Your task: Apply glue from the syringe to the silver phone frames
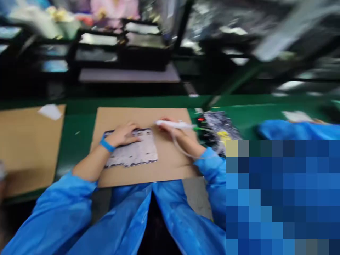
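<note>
A pale grey flat panel (pixel 135 150) with dark edges and small dark marks lies on a brown cardboard sheet (pixel 170 166). My left hand (pixel 124 134), with a blue band at its wrist, rests on the panel's upper left part, its fingers apart and laid over the surface. To the right of the panel, above the cardboard, my right hand (pixel 170 127) is closed around a white pen-shaped tool (pixel 175 124). A thin pale cord (pixel 183 152) loops below the tool towards my right sleeve. Motion blur hides the tool's tip and the finer details.
Another cardboard sheet (pixel 29 148) with a white scrap (pixel 50 112) lies at left on the green bench (pixel 77 141). Right of my cardboard stand a dark device with a red light (pixel 201 119) and a patterned grey bag (pixel 219 122). Blurred bins line the back; a blue sleeve (pixel 297 131) shows at right.
</note>
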